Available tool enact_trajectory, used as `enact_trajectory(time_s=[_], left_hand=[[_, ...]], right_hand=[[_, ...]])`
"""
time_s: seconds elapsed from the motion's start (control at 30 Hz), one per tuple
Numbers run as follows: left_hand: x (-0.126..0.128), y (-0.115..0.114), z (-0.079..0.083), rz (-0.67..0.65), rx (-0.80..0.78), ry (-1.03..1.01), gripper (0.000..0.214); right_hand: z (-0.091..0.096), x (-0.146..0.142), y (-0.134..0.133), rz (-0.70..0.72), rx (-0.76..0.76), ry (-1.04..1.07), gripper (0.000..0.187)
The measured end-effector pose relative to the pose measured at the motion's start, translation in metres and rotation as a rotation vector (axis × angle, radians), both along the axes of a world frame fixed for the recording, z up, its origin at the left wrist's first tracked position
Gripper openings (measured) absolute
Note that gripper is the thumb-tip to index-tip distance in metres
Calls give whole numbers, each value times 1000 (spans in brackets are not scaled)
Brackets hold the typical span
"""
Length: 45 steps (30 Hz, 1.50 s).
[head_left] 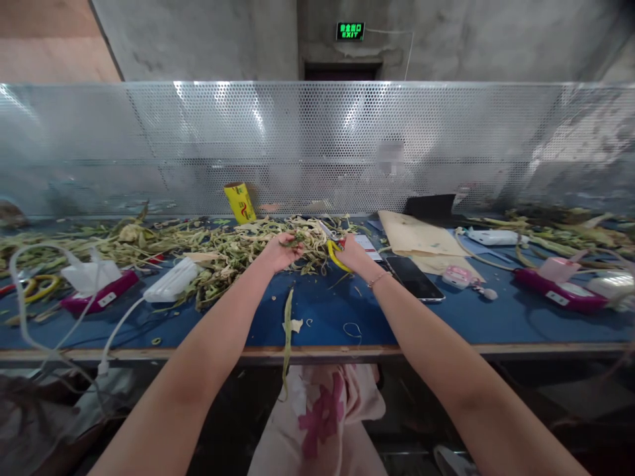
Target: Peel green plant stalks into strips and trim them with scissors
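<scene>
My right hand point(353, 254) is closed on the yellow handle of a pair of scissors point(337, 259), whose metal blades point up and to the left over the plant matter. To its left, my left hand point(286, 252) has its fingers curled around a small green, withered piece of plant point(299, 238). Both hands are just above the near side of a heap of wilted plant strips point(233, 248). One long green strip point(288, 324) lies apart in front of me and hangs over the table edge.
On the blue table point(327, 324), a black phone point(415, 277), brown paper point(421, 233) and pink case point(456, 276) lie right. Purple power strips point(102, 292), a white charger point(171, 281) and cables flank me. A yellow tube point(240, 202) stands near the perforated metal screen point(317, 145).
</scene>
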<state>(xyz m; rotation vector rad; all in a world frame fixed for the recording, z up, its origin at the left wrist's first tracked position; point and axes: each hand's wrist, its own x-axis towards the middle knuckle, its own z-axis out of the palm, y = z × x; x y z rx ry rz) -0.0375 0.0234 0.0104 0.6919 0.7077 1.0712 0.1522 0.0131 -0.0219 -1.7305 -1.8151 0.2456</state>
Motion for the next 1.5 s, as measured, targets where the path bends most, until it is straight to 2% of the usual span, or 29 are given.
enact_trajectory(time_s=[0.1, 0.23, 0.4, 0.5, 0.8, 1.27, 1.5], left_hand=[[-1, 1, -1, 35, -23, 0, 10], [0, 9, -8, 183, 64, 117, 13], [-4, 24, -17, 503, 259, 212, 21], [-7, 29, -17, 591, 270, 177, 25], [-6, 22, -14, 536, 248, 123, 18], [-6, 24, -18, 511, 289, 144, 18], [-5, 27, -17, 507, 275, 125, 16]], right_hand=[[8, 5, -3, -80, 43, 89, 45], [15, 9, -7, -14, 165, 131, 51], [10, 1, -12, 146, 223, -42, 59], [6, -7, -16, 170, 211, -160, 52], [9, -12, -21, 195, 231, -280, 47], [7, -9, -18, 205, 204, -307, 41], [14, -12, -21, 217, 165, -351, 37]])
